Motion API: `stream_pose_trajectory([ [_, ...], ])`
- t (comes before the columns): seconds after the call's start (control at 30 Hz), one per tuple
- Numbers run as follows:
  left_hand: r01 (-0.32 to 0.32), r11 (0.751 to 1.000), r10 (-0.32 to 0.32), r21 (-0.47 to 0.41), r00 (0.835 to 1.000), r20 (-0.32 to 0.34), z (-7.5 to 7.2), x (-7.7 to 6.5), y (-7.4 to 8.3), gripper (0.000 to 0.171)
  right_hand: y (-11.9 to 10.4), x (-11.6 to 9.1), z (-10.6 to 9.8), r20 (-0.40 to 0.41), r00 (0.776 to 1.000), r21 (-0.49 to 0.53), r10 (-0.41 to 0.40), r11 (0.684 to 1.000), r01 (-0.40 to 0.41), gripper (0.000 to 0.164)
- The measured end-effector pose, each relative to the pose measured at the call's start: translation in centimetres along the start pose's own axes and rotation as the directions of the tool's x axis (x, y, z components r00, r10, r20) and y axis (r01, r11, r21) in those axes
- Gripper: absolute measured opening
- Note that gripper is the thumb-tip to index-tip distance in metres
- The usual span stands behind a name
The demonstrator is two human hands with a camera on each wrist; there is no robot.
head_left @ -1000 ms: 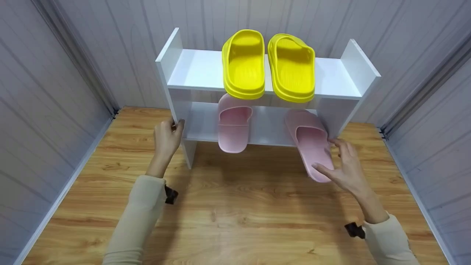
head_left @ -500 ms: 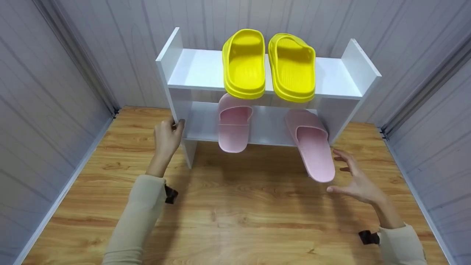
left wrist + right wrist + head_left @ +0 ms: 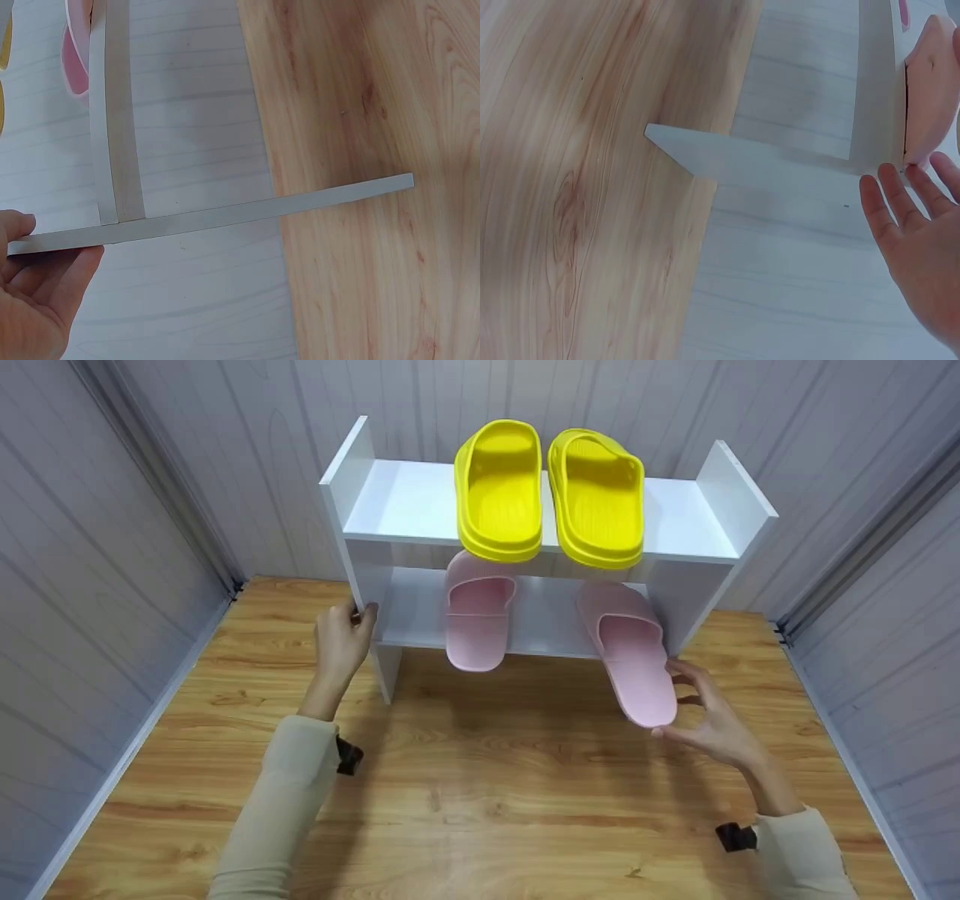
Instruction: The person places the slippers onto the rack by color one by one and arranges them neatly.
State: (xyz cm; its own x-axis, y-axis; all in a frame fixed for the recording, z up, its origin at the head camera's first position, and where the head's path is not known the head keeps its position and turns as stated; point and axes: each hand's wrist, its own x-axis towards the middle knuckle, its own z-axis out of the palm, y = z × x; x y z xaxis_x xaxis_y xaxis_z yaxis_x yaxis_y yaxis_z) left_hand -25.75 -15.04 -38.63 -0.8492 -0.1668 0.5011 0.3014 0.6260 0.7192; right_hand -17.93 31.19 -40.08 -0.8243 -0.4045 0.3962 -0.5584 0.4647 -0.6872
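My left hand [image 3: 341, 645] grips the left side panel of a white two-tier shoe rack [image 3: 401, 510]; in the left wrist view the panel's edge [image 3: 195, 220] runs between thumb and fingers. On the lower shelf a pink slipper [image 3: 639, 679] lies askew at the right, its heel jutting past the front edge. My right hand [image 3: 716, 727] touches that slipper, fingertips on its right side and thumb tip at the heel, the fingers extended and spread. Another pink slipper [image 3: 477, 641] sits straighter toward the left of the same shelf.
Two yellow slippers [image 3: 501, 502] stand side by side on the upper shelf. Behind the rack rises a pale panelled wall [image 3: 247, 472], with side walls at left and right. Wood-grain flooring [image 3: 480, 810] extends in front.
My right hand drew back from the right pink slipper, then returned to touch its side and heel. That slipper has shifted slightly left. My left hand has stayed on the rack.
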Motion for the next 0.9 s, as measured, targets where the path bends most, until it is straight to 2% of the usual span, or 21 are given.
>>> stream_pose_trajectory([
  [0.23, 0.010, 1.000, -0.010, -0.011, 1.000, -0.005, 0.0, 0.1, 0.1, 0.021, 0.1, 0.6, 1.0, -0.040, 0.999, 0.019, -0.012, 1.000, 0.013, 0.085],
  [0.37, 0.007, 1.000, -0.007, -0.001, 1.000, -0.018, 0.0, 0.0, 0.1, 0.020, 0.0, 1.2, 1.9, -0.101, 0.995, 0.019, 0.001, 1.000, 0.001, 0.082],
  [0.5, 0.006, 1.000, -0.005, 0.003, 1.000, -0.027, 0.1, 0.0, 0.1, 0.019, 0.0, 1.8, 3.1, -0.191, 0.982, 0.035, -0.004, 0.999, 0.010, 0.075],
  [0.67, -0.003, 1.000, 0.003, 0.010, 1.000, -0.029, 0.1, 0.0, 0.1, 0.018, 0.0, 2.2, 4.6, -0.320, 0.948, 0.050, -0.011, 0.998, 0.028, 0.068],
  [0.9, -0.006, 1.000, 0.006, 0.001, 1.000, -0.017, 0.1, 0.0, 0.0, 0.020, 0.1, 2.2, 6.4, -0.472, 0.882, 0.052, -0.017, 0.998, 0.047, 0.058],
])
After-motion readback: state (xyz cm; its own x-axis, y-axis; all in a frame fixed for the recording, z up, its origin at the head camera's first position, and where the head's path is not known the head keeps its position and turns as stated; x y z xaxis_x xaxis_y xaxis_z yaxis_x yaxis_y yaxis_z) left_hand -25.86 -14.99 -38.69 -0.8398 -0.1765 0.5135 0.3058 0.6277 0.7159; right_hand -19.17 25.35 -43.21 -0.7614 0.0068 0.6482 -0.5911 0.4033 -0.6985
